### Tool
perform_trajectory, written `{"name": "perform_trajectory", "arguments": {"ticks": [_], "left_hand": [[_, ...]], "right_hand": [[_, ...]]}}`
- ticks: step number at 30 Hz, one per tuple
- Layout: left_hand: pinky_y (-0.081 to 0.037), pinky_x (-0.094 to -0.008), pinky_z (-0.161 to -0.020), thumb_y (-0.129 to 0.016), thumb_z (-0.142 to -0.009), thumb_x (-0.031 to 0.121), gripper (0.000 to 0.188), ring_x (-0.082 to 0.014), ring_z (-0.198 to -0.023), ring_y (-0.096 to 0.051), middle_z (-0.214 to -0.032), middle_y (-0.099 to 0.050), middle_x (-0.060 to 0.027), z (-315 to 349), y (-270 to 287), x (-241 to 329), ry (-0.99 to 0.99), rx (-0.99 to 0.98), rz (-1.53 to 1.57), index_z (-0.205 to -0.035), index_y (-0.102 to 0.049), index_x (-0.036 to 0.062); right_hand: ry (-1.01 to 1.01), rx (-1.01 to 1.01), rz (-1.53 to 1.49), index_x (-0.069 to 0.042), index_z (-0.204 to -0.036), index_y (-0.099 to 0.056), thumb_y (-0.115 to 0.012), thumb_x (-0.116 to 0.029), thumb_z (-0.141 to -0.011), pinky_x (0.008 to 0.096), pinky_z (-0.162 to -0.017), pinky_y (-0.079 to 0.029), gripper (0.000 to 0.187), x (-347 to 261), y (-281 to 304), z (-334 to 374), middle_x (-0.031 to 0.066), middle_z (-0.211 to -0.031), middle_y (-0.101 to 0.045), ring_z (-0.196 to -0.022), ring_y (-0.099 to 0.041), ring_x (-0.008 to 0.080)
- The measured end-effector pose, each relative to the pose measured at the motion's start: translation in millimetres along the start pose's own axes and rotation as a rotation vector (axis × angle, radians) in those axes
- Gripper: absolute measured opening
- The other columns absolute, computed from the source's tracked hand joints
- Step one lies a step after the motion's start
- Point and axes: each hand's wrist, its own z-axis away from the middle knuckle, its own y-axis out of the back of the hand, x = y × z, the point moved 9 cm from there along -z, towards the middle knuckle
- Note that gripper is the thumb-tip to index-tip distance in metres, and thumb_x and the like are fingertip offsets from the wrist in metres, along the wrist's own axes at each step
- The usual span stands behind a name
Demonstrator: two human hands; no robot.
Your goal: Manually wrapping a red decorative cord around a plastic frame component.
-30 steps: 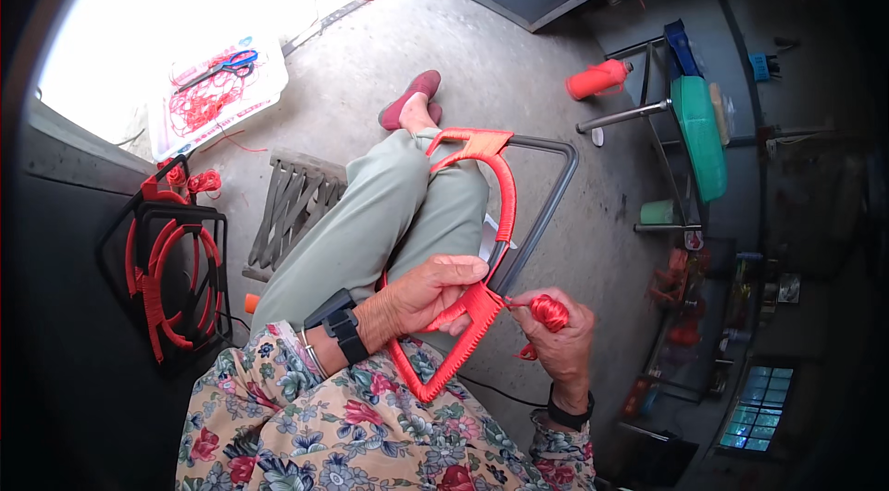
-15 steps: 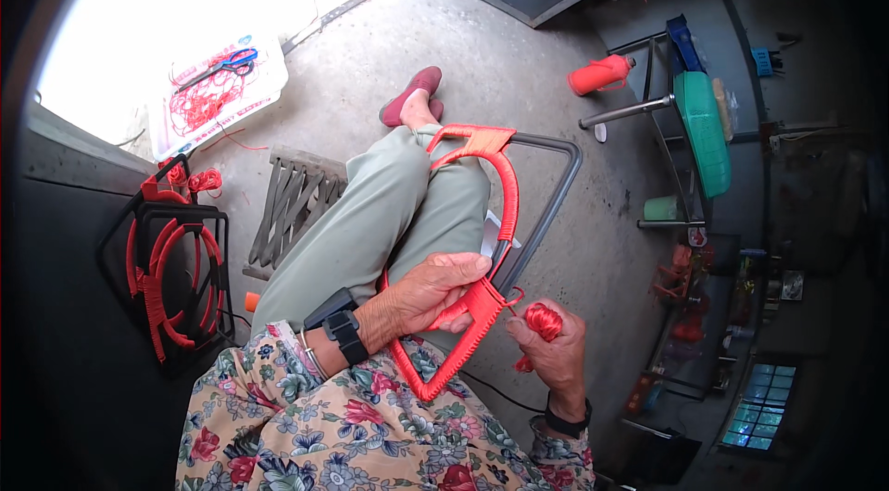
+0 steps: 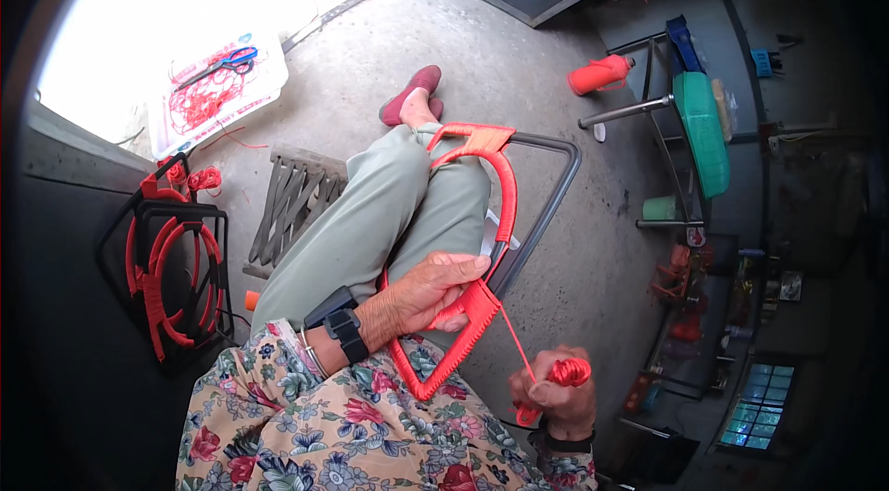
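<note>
Head view: the right hand (image 3: pixel 556 398) has drawn away from the dark, partly red-wrapped frame (image 3: pixel 508 199), nearer and to the right, its fingers closed on a bundle of red cord (image 3: pixel 569 372). The strand (image 3: pixel 517 341), looped and slack a moment ago, now runs straight to the wrapping's edge, which suggests that the latest turn is being tightened. The left hand (image 3: pixel 433 291) stays put, thumb and fingers gripping the frame, which rests across the lap.

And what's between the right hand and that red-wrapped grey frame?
Head view: a straight, thin red cord runs from the right hand to the frame.
</note>
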Motion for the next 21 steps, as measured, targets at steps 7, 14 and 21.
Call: {"name": "perform_trajectory", "arguments": {"ticks": [7, 14, 21], "left_hand": [[-0.037, -0.0274, -0.034, -0.053, -0.094, 0.015, 0.014, -0.0177, -0.039, -0.051, -0.062, -0.058, -0.0089, -1, -3, -1, 0.038, -0.042, 0.034, -0.085, -0.053, 0.0044], [-0.035, -0.0273, -0.033, -0.057, -0.086, 0.009, 0.008, -0.0178, -0.039, -0.05, -0.061, -0.057, -0.0097, 0, 3, -12, 0.083, -0.052, 0.085, -0.083, -0.05, 0.0055], [-0.033, -0.0301, -0.034, -0.057, -0.084, 0.007, 0.007, -0.0197, -0.037, -0.047, -0.06, -0.057, -0.0118, -3, 9, -19, 0.106, 0.025, 0.058, -0.082, -0.051, 0.0035]], "right_hand": [[-0.024, -0.033, -0.355, -0.001, -0.061, -0.047, -0.061, -0.002, -0.075, 0.031, -0.045, -0.025, 0.02, 18, -9, 5, 0.0022, -0.047, -0.037, -0.043, -0.031, 0.0119], [-0.005, -0.018, -0.447, -0.002, -0.064, -0.05, -0.062, -0.004, -0.075, 0.0323, -0.045, -0.028, 0.017, 37, 3, 18, 0.003, -0.048, -0.042, -0.042, -0.035, 0.0124], [-0.017, 0.083, 0.217, -0.002, -0.068, -0.056, -0.071, -0.013, -0.074, 0.0303, -0.051, -0.042, 0.02, 52, 14, 26, 0.0031, -0.059, -0.06, -0.049, -0.055, 0.0146]]}}
